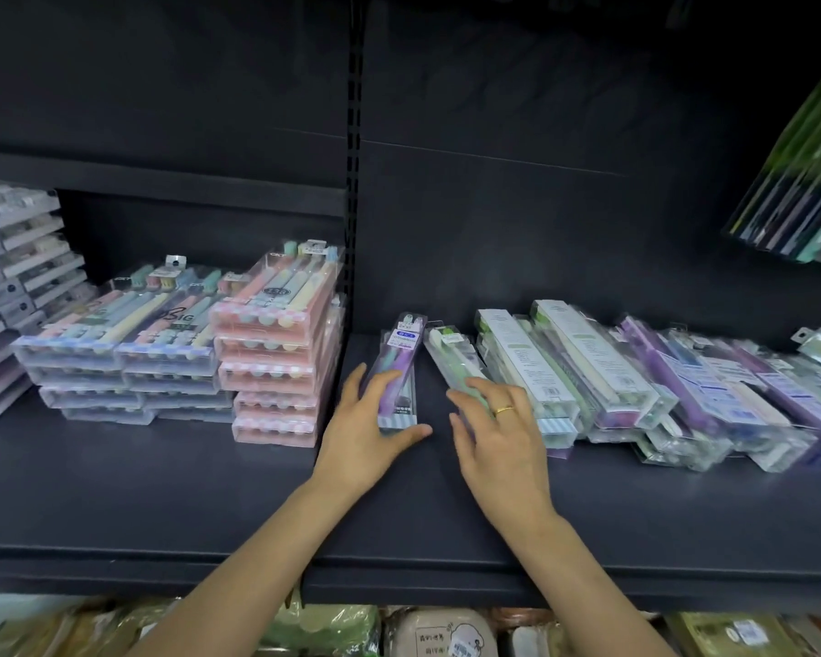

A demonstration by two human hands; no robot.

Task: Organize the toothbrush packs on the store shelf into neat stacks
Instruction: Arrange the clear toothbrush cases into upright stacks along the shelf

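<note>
Left hand [370, 433] seemingly grips slim clear-plastic purple pack [399, 367].

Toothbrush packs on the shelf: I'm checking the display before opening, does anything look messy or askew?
Yes. The packs at right lie in a loose, slanted, overlapping heap, some jutting forward. The green pack under the right hand is angled too. The pink stack looks tidy.

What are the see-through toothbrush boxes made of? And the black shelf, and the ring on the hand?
The purple toothbrush pack looks like clear, glossy plastic: the brushes show through it and its edges catch the light. The shelf looks like matt dark painted metal, judging by its thin flat edge and the slotted upright, though that is a guess. The ring on the right hand is shiny and yellow, probably gold-coloured metal.
</note>
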